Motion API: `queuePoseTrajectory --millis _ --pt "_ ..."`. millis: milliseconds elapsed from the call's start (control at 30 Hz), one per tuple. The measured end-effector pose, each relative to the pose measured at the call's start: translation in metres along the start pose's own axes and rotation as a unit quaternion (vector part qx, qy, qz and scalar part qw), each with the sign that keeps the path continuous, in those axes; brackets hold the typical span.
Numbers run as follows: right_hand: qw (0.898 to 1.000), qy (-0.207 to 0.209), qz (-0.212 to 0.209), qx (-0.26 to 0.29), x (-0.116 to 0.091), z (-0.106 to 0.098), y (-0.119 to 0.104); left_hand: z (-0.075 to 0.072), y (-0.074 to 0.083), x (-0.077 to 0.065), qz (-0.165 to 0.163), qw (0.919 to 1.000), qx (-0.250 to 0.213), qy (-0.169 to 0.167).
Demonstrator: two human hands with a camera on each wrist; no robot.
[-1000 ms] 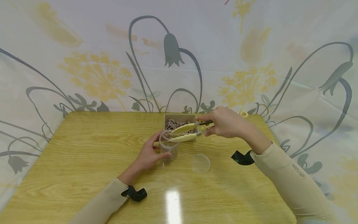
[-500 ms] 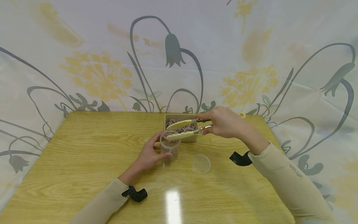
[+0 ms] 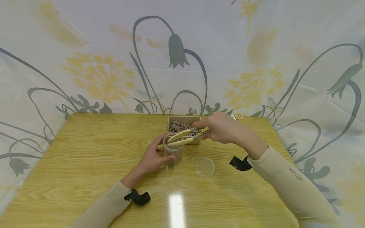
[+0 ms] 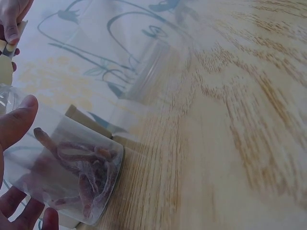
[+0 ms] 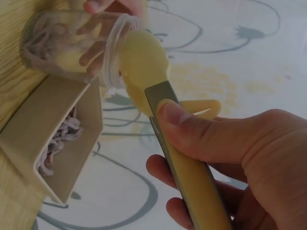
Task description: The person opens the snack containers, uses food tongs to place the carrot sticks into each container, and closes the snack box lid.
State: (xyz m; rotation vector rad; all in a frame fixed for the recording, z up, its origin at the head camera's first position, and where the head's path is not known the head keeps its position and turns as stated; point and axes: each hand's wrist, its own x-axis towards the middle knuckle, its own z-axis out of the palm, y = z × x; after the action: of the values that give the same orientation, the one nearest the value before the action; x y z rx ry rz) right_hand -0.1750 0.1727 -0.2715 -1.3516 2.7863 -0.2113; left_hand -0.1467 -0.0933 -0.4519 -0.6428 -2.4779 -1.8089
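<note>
My left hand [image 3: 152,156] grips a clear round jar [image 3: 178,151], thumb in front and fingers curled round its far side. Several thin brownish strips [image 4: 93,175] lie in the bottom of the jar, seen through its wall in the left wrist view. My right hand [image 3: 223,128] holds yellow-tipped tongs [image 5: 144,60] by their metal and yellow handles, thumb pressed on one arm. The tong tips are at the jar's mouth, slightly apart. Right behind the jar stands a beige box [image 5: 45,100] of similar strips [image 3: 178,126]; the right hand and tongs partly cover it.
A clear round lid [image 3: 205,167] lies flat on the wooden table [image 3: 94,152], to the right of the jar. A flower-printed cloth [image 3: 108,63] hangs behind the table's far edge. Black wrist cameras [image 3: 138,198] stick out from both sleeves.
The tongs spread wider and shifted toward the box half a second ago. Now they have narrowed and moved left and down over the jar's mouth. The left hand and jar stay nearly still.
</note>
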Motion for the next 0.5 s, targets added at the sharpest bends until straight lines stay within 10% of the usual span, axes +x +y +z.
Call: queuePoseTrajectory --millis 500 --pt "1.000 -0.025 -0.004 -0.004 0.0034 -0.0012 -0.0045 -0.0007 -0.0005 -0.0008 -0.007 1.0000 0.006 -0.001"
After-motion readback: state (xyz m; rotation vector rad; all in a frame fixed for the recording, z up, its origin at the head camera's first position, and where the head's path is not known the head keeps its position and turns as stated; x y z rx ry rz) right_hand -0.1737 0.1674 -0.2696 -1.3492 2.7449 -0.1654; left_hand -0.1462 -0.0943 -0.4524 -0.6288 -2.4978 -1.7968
